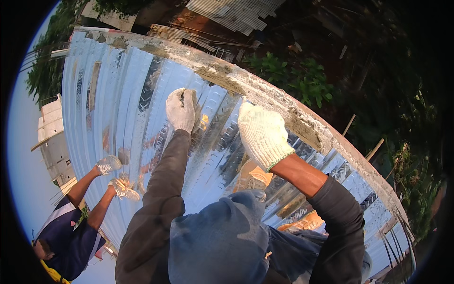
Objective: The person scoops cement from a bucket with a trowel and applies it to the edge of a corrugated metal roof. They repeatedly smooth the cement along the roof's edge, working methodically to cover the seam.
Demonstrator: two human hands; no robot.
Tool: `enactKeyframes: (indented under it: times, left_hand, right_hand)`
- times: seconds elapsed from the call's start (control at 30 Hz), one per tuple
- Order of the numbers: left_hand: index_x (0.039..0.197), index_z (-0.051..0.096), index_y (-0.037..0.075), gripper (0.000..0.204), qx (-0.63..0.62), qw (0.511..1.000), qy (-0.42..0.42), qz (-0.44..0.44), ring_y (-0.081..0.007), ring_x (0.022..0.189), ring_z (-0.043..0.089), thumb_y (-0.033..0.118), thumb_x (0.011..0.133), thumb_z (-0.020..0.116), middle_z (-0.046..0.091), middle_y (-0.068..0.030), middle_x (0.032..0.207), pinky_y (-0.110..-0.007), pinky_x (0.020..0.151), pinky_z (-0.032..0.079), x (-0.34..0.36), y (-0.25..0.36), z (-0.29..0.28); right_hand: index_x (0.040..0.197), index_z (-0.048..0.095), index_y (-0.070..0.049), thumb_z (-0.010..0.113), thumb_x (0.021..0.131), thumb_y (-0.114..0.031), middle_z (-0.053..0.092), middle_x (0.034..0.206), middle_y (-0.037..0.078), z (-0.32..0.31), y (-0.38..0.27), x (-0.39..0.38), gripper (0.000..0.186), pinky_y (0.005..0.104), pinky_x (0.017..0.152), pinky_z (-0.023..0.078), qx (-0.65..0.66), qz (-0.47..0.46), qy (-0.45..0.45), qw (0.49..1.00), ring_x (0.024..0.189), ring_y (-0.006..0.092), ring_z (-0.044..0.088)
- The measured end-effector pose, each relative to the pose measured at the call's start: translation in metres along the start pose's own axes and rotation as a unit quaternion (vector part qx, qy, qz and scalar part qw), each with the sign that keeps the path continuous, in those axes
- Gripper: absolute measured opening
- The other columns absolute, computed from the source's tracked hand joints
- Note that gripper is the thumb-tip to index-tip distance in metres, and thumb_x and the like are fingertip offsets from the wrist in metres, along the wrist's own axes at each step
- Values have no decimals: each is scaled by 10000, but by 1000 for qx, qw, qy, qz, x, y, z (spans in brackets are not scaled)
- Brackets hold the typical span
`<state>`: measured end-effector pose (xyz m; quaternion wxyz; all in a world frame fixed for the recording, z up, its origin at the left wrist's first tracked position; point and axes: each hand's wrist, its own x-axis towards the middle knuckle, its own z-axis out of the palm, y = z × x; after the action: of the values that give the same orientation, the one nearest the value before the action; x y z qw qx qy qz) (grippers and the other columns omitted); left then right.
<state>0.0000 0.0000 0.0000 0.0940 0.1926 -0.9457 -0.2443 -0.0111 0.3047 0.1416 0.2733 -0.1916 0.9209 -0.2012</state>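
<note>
Shiny ribbed metal decking sheets (127,85) spread beneath me, their embossed ribs mirroring the sky. My left hand (181,111), in a grey-white knit glove, is closed in a fist over the ribs; what its fingers hold, if anything, is hidden. To its right, close to the rough concrete edge (222,71), my right hand (264,135) is closed too, in a cream knit glove with a green hem. Its curled fingers face away, so anything inside them cannot be made out. My tan boots (253,177) stand on the sheets.
At the left, a co-worker in a dark blue shirt (66,241) reaches over the decking with gloved hands (124,186). Beyond the concrete edge lies lower ground with green plants (293,78) and a corrugated roof (234,14). Thin dark rods (395,246) stick up at lower right.
</note>
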Motion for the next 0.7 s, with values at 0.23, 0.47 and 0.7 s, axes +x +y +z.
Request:
enactKeyframes:
  times: [0.23, 0.47, 0.7]
  left_hand:
    - [1231, 822, 37, 407, -28, 999, 19, 4, -385, 1283, 696, 407, 1079, 752, 790, -175, 1309, -503, 1138, 526, -5, 5, 2]
    - [1226, 824, 30, 409, -12, 1000, 19, 6, -383, 1285, 702, 403, 1065, 772, 795, -173, 1294, -494, 1153, 523, -6, 3, 1]
    - [1221, 823, 33, 389, -12, 999, 26, 28, -380, 1270, 708, 386, 1061, 781, 799, -171, 1277, -492, 1136, 533, -4, -3, 0]
  right_hand:
    - [1176, 741, 53, 688, 999, -95, 811, 992, 288, 9, 36, 28, 236, 552, 787, 654, 22, -15, 114, 993, 934, 455, 829]
    - [1207, 742, 25, 680, 1011, -177, 817, 975, 282, 30, 41, 82, 288, 573, 826, 662, 32, 13, 128, 991, 934, 473, 823]
    - [1182, 818, 10, 628, 1055, -141, 851, 1031, 253, 19, 51, 89, 274, 538, 835, 678, 20, 46, 74, 996, 968, 423, 852]
